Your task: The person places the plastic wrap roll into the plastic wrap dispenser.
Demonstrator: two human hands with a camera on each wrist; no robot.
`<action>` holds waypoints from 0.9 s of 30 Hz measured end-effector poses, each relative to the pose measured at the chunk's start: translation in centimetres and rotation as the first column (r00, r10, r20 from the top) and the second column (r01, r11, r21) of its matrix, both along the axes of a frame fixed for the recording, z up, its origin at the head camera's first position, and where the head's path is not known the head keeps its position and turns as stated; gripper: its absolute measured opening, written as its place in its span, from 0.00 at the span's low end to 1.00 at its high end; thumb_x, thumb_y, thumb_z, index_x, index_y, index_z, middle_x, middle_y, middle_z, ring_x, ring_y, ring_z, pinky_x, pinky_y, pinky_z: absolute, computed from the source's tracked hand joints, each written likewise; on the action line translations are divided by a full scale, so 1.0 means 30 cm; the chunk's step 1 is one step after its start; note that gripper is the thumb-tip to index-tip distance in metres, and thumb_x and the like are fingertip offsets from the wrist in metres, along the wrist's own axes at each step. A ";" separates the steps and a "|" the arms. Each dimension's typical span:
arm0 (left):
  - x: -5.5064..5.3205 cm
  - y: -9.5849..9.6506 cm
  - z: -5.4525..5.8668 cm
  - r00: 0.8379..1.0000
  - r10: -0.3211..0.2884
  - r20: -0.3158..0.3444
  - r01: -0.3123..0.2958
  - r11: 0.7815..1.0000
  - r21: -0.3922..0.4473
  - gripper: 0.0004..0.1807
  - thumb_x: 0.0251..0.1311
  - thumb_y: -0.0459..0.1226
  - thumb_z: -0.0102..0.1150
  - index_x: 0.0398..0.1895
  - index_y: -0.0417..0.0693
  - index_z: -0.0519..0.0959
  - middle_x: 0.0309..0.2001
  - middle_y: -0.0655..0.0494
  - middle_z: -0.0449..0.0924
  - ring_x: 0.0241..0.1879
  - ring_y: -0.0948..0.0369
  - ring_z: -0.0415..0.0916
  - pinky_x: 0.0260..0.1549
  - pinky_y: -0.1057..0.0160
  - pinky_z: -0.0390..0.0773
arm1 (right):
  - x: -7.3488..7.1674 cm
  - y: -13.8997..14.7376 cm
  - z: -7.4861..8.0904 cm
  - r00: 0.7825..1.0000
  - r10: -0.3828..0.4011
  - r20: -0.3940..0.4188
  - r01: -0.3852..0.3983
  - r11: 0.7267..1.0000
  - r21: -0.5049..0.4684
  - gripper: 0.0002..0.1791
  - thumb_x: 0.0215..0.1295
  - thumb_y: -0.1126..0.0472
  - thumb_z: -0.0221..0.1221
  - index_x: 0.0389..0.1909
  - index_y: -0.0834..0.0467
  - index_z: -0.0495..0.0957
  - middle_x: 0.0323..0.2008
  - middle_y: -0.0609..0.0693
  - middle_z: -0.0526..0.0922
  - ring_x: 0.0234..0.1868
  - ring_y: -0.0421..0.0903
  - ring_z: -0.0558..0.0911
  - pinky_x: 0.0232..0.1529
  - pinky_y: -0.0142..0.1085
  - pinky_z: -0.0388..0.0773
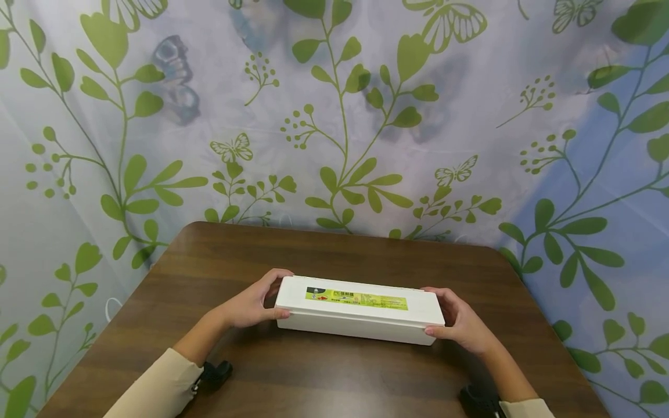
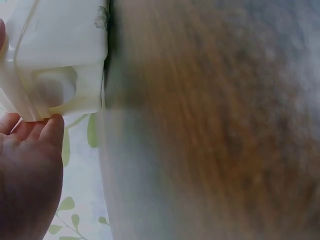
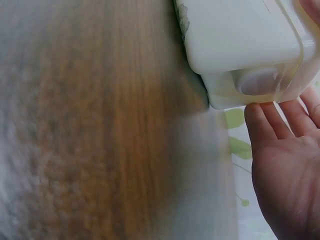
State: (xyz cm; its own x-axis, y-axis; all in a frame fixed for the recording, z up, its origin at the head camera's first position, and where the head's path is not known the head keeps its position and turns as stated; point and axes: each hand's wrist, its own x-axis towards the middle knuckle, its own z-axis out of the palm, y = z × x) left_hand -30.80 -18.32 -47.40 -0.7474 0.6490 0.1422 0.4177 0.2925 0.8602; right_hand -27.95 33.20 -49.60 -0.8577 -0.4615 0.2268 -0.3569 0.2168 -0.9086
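A long white cling film box [image 1: 360, 328] with a yellow-green label on its lid lies across the wooden table in the head view, its lid down. My left hand [image 1: 259, 301] grips its left end, thumb at the front edge and fingers behind. At the opposite end my right hand [image 1: 463, 320] holds it the same way. The left wrist view shows a pale round roll end [image 2: 57, 88] in the opening of the box's end wall. A similar roll end [image 3: 257, 82] appears in the right wrist view, with my fingertips [image 3: 254, 111] at the far edge.
The dark brown table [image 1: 334, 249] has rounded far corners. Behind it hangs a pale curtain [image 1: 334, 116] with green leaves and butterflies. Black straps with small devices [image 1: 215, 374] sit on both wrists, below beige sleeves [image 1: 162, 383].
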 end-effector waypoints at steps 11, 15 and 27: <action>0.003 0.003 -0.002 1.000 0.005 -0.002 -0.005 1.000 0.018 0.45 0.59 0.41 0.74 0.73 0.49 0.56 0.73 0.49 0.60 0.74 0.48 0.65 0.70 0.55 0.68 | 0.004 0.001 -0.007 1.000 -0.010 0.017 0.010 1.000 -0.004 0.42 0.59 0.74 0.68 0.73 0.64 0.60 0.64 0.51 0.74 0.54 0.41 0.80 0.47 0.37 0.84; 0.000 0.004 -0.003 1.000 0.009 0.002 -0.009 1.000 0.021 0.45 0.59 0.41 0.75 0.73 0.49 0.56 0.73 0.49 0.60 0.74 0.47 0.64 0.70 0.52 0.67 | 0.004 0.002 -0.007 1.000 -0.011 0.017 0.011 1.000 -0.012 0.42 0.58 0.75 0.68 0.73 0.65 0.60 0.64 0.47 0.74 0.54 0.40 0.80 0.47 0.36 0.84; -0.004 0.006 -0.010 0.999 0.037 0.030 -0.039 0.998 0.051 0.47 0.55 0.40 0.78 0.74 0.49 0.59 0.73 0.49 0.61 0.75 0.48 0.60 0.71 0.48 0.62 | 0.003 0.007 -0.019 0.999 -0.027 0.038 0.027 0.999 -0.020 0.44 0.58 0.74 0.68 0.74 0.64 0.59 0.63 0.45 0.75 0.54 0.40 0.80 0.47 0.36 0.83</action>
State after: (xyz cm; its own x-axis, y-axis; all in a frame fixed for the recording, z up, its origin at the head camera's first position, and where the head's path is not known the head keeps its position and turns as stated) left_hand -30.93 -18.13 -47.69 -0.7758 0.6122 0.1528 0.3817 0.2625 0.8862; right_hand -27.85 33.41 -50.16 -0.8779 -0.4337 0.2031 -0.3166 0.2075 -0.9256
